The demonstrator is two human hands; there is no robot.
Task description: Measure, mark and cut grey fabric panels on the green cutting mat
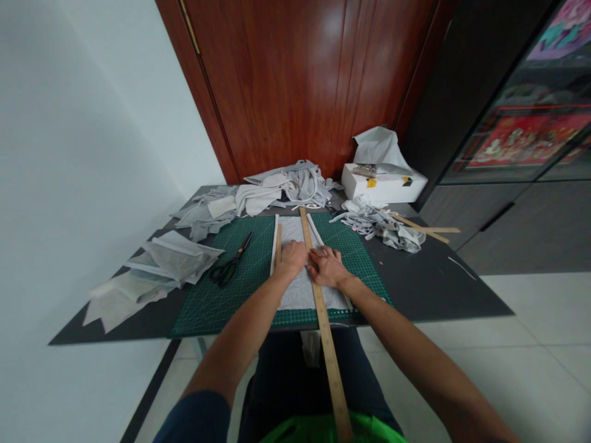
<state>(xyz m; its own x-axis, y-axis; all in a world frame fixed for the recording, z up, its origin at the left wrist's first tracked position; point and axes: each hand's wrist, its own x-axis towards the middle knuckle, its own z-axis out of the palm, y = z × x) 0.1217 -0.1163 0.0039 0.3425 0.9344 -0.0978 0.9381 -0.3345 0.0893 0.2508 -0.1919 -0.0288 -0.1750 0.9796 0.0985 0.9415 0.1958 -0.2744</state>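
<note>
A long wooden ruler (325,332) lies lengthwise over a piece of light grey fabric (295,296) and runs past the table edge toward my lap. My right hand (327,267) rests on the ruler, its bent fingers pressing on the wood. Just left of the ruler, my left hand (292,257) is closed and low on the fabric; whatever its fingers hold is hidden. A shorter wooden strip (278,240) lies along the fabric's left side. Under the fabric is a green cutting mat (252,271), with black scissors (231,261) to the left of my hands.
Grey cloth pieces are stacked at the left (173,258), and a cloth heap (295,184) sits at the back. At right are a pile of scraps (383,224), crossed wooden sticks (427,229) and a white box (385,186). A brown door (286,86) stands behind the dark table (429,289).
</note>
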